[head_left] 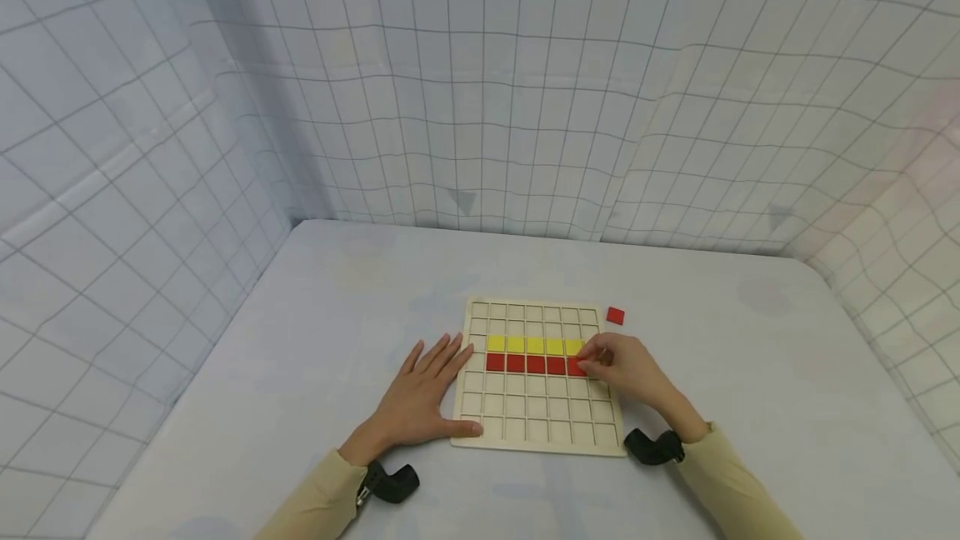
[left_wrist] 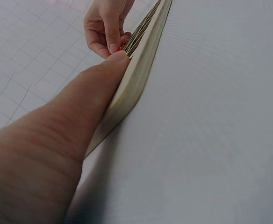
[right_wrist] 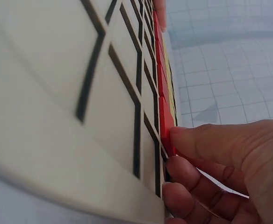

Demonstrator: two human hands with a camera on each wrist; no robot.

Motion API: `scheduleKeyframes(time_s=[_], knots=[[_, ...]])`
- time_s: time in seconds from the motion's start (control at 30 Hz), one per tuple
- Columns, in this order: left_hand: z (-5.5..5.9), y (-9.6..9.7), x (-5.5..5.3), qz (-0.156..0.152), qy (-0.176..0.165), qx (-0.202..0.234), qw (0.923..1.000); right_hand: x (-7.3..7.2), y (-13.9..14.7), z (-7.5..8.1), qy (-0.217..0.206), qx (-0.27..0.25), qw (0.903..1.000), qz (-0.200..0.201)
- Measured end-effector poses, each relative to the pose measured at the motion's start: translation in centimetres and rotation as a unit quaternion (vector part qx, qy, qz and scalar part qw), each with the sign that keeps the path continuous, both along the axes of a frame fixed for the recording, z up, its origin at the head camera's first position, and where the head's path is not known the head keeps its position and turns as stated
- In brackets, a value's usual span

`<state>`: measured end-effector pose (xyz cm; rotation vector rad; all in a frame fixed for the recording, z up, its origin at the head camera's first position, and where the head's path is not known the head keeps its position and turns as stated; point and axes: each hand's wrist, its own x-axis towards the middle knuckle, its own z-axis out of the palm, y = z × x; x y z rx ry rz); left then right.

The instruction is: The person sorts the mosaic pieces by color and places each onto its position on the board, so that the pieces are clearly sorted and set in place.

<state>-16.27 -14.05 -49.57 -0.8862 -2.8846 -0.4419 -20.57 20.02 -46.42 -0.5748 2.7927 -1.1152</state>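
Observation:
A cream gridded board [head_left: 538,446] lies flat on the table, with a row of yellow square tiles [head_left: 535,345] and, right below it, a row of red square tiles [head_left: 536,364]. My left hand [head_left: 417,407] rests spread at the board's left side, fingertips at the edge and thumb over the lower left corner. At the right end of the red row, my right hand [head_left: 628,367] pinches a red tile [right_wrist: 165,122] between thumb and index finger. That tile sits in line with the other red ones, close over its cell.
One loose red tile [head_left: 615,316] lies on the white table [head_left: 360,290] just beyond the board's upper right corner. Grid-patterned white curtains [head_left: 480,107] stand behind and at both sides. A black wrist camera [head_left: 654,447] is strapped to each wrist.

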Motion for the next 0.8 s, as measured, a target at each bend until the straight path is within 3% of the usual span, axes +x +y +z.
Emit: scheduleKeyframes(time_s=[0.27, 0.6, 0.8], knots=[[-0.1, 0.0, -0.1, 0.003, -0.001, -0.006, 1.0, 0.1, -0.2, 0.0, 0.0, 0.001, 1.0, -0.007], [0.0, 0.1, 0.0, 0.009, -0.015, -0.016, 0.9997, -0.1, 0.4, 0.1, 0.019, -0.001, 0.9996, 0.02], [0.1, 0.1, 0.0, 0.007, -0.012, -0.014, 0.9998, -0.8, 1.5, 0.6, 0.055, -0.019, 0.9976, -0.039]])
